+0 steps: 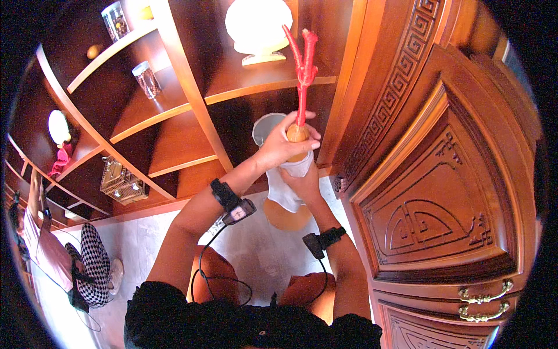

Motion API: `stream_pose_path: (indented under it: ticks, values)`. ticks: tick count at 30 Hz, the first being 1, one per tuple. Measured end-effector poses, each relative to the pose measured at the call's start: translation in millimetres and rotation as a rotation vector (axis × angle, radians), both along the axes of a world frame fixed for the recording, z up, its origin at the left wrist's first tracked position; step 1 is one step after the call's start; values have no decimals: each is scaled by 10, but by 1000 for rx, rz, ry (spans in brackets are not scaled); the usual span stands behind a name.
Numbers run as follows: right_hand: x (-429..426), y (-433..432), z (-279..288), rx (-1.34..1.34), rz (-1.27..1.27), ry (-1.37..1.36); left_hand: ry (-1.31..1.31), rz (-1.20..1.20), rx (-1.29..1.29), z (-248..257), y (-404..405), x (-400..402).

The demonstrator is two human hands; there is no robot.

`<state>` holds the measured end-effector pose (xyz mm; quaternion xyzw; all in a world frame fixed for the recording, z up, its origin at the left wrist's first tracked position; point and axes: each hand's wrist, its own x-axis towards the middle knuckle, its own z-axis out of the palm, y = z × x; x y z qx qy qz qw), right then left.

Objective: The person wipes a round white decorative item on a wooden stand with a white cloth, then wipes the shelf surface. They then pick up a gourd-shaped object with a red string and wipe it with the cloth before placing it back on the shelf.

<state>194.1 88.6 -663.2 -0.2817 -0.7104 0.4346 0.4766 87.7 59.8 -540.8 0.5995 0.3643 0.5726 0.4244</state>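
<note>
Both of my hands are on a gourd (298, 134) with a forked stem wrapped in red cord (307, 74), which points up and away from me. My left hand (279, 141) curls around the gourd's upper part, its thumb and fingers on either side. Lower down, my right hand (307, 181) grips a white cloth (296, 168) bunched around the gourd. More white cloth (281, 192) hangs below. Under it shows a rounded orange-brown thing (287, 218); I cannot tell whether it belongs to the gourd.
Wooden shelves (270, 89) rise ahead, with a bright white round ornament (259, 26), a clear jar (147, 80) and a small cage (124, 181). A grey round object (268, 126) is behind my left hand. A carved cabinet door (431, 218) stands right. Another person (50, 253) is far left.
</note>
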Motion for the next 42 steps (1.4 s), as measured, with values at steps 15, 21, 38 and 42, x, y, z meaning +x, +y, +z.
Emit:
stream_pose_path:
  ticks: [15,21,38,42]
  values:
    - [114,-70,-37,-34,110,32,-23,142,9,-135,-127,80]
    - [273,-290,8,221,-33,-90,-69,291,52,91,-316,55]
    - [202,-661,1071,460,-246,-62,-87,228,376,1471,-689,-91]
    - [39,-607,1620,579,-190,-54,-30,174,400,1524,-785,15]
